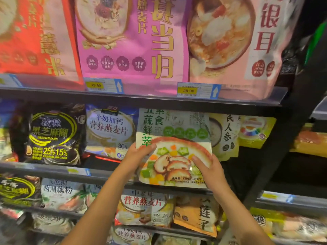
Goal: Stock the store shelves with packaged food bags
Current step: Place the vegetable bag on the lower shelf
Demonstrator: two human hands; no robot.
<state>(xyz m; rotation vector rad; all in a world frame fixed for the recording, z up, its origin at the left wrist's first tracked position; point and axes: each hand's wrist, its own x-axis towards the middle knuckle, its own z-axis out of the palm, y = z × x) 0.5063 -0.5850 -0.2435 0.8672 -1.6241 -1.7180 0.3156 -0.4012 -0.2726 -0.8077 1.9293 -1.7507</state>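
A pale green food bag (174,138) with a picture of a bowl of mushrooms and vegetables stands upright at the front of the middle shelf (53,171). My left hand (137,156) grips its lower left edge, thumb across the front. My right hand (210,171) holds its lower right corner, fingers laid on the front. The bag's top reaches up under the upper shelf (141,99). Its bottom edge hangs just in front of the middle shelf's lip.
A blue-white oatmeal bag (110,131) and a black sesame bag (51,135) stand to the left, a yellow ginseng bag (225,137) to the right. Large pink (134,41) and red bags fill the upper shelf. More bags (145,209) sit below. A dark upright post (276,156) bounds the right.
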